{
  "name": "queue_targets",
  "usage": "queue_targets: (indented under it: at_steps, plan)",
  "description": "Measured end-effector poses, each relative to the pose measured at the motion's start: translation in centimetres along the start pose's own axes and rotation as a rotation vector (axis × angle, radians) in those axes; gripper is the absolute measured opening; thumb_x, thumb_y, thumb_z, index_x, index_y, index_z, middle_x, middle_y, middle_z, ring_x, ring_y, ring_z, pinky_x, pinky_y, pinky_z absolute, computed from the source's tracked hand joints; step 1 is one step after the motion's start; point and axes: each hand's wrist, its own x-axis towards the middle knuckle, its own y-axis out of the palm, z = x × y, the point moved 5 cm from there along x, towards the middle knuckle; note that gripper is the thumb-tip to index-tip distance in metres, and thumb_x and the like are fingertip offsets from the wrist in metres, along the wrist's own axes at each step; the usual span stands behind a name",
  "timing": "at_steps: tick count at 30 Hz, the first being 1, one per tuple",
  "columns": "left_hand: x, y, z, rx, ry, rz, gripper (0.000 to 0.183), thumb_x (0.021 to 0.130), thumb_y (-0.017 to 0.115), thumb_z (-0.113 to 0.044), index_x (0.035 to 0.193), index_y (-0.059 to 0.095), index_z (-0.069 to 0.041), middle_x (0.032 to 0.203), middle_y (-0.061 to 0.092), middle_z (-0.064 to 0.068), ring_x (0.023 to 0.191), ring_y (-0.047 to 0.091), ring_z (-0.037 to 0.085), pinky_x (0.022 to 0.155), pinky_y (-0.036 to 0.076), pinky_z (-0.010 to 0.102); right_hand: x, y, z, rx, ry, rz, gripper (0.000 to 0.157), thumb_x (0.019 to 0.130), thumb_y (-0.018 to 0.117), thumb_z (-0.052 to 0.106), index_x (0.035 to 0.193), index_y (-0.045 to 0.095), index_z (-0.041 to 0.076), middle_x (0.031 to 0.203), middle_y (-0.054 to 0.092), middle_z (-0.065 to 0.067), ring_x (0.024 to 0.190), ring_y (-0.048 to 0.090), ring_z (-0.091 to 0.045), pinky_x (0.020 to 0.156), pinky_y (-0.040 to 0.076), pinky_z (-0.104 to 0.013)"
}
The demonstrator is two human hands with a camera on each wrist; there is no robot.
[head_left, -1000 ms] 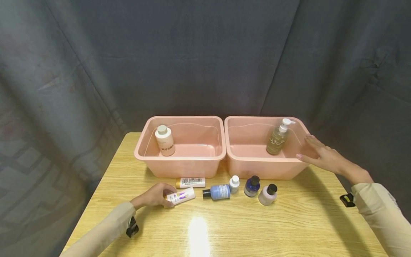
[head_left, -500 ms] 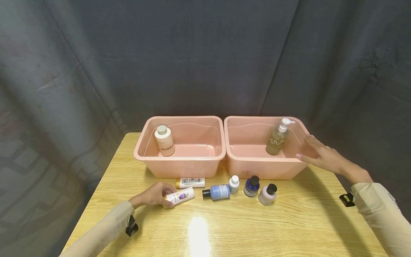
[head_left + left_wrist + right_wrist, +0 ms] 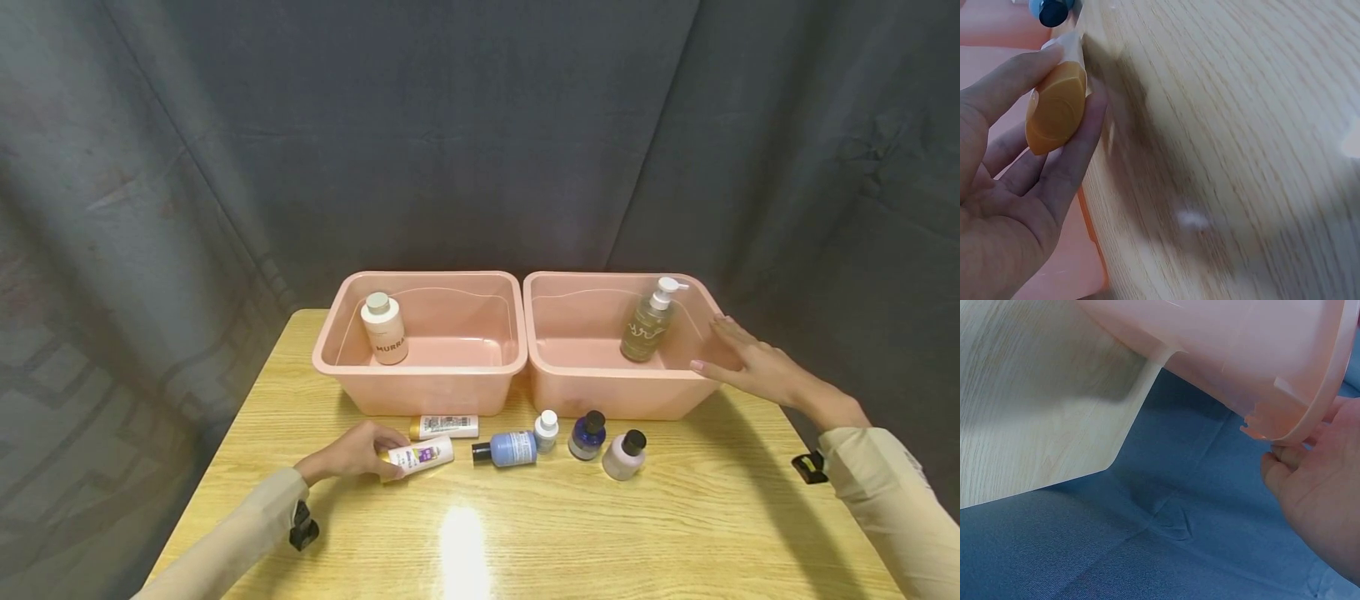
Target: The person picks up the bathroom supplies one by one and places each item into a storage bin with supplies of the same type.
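Note:
My left hand [image 3: 358,452] pinches a white squeeze tube [image 3: 427,455] near its orange cap [image 3: 1059,107], thumb on one side and fingers on the other. The tube lies low over the table, its purple-printed label facing up. A second white tube [image 3: 448,427] with a yellow cap lies just behind it, and a blue bottle [image 3: 513,448] with a black cap lies to its right. My right hand [image 3: 765,367] rests on the right end of the right pink bin [image 3: 615,392], thumb at the front rim and fingers extended along the side rim.
In the left pink bin [image 3: 427,392] stands a white bottle [image 3: 386,332]; a pump bottle [image 3: 647,327] leans in the right one. Before the bins stand a small white bottle [image 3: 546,431], a dark blue bottle [image 3: 587,435] and a pale pink bottle [image 3: 624,455]. A grey curtain [image 3: 480,133] hangs behind.
My left hand has shifted slightly left with the tube, which has turned about its length so that a different part of the label shows. My right hand has stayed on the bin.

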Motion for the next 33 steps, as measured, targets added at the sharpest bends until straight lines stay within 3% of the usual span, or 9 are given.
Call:
queue_targets:
  at_steps: [5, 13, 21, 33]
  plan:
    - [-0.1, -0.2, 0.2, -0.005, 0.010, 0.002, 0.040, 0.077, 0.085, -0.018, 0.110, 0.072, 0.001, 0.108, 0.072, 0.011, 0.098, 0.067, 0.023, 0.090, 0.054, 0.040, 0.0, 0.0, 0.1, 0.002, 0.000, 0.003, 0.096, 0.095, 0.059, 0.051, 0.158, 0.002, 0.006, 0.161, -0.004, -0.026, 0.140, 0.006, -0.059, 0.099, 0.014, -0.081]
    - [-0.4, -0.6, 0.2, -0.052, -0.010, 0.003, 0.038, 0.079, 0.084, -0.017, 0.111, 0.073, 0.000, 0.106, 0.073, 0.010, 0.091, 0.067, 0.016, 0.081, 0.055, 0.029, 0.0, 0.0, 0.0, 0.001, 0.000, 0.005, 0.096, 0.095, 0.059, 0.051, 0.158, 0.002, 0.006, 0.161, -0.004, -0.026, 0.141, 0.005, -0.057, 0.099, 0.014, -0.081]
    - [-0.5, -0.9, 0.0, -0.064, 0.019, -0.007, 0.038, 0.080, 0.083, -0.016, 0.111, 0.072, 0.004, 0.105, 0.073, 0.013, 0.091, 0.068, 0.017, 0.080, 0.055, 0.028, -0.1, -0.1, 0.1, 0.000, -0.006, 0.002, 0.096, 0.095, 0.059, 0.051, 0.158, 0.003, 0.005, 0.161, -0.004, -0.026, 0.142, 0.004, -0.056, 0.099, 0.013, -0.081]
    - [-0.5, -1.1, 0.2, -0.062, -0.049, -0.025, 0.036, 0.079, 0.085, -0.018, 0.109, 0.074, -0.001, 0.100, 0.074, 0.006, 0.085, 0.066, 0.014, 0.075, 0.054, 0.024, 0.0, 0.0, 0.0, 0.000, 0.003, 0.007, 0.096, 0.095, 0.058, 0.052, 0.158, 0.001, 0.007, 0.161, -0.005, -0.025, 0.141, 0.003, -0.057, 0.098, 0.013, -0.083]
